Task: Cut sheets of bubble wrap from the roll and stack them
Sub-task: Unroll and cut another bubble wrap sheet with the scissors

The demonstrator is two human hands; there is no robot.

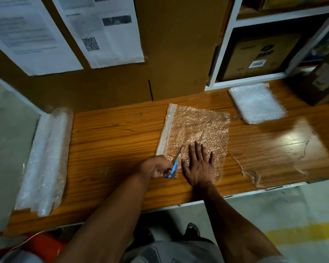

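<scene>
Bubble wrap sheet (196, 128) lies mid-frame on the table (110, 141). It looks light, soft and slippery. Right hand (198, 166) presses it flat, fingers spread. Left hand (158, 168) grips blue scissors (174, 167) at its near edge.

Materials I see around the grip

Left hand (158, 168) grips scissors (174, 166): glossy blue plastic handle, dull metal blade. Under the right palm (198, 168), bubble wrap sheet (198, 128), clear pebbled plastic, shiny. Table (112, 141): varnished wood grain, glossy glare right of grip. Far right of grip, stack (256, 103) of whitish bubble plastic. Far left, roll (46, 158), translucent film. Behind: matt brown cardboard (169, 44), white paper sheets (103, 29).
</scene>
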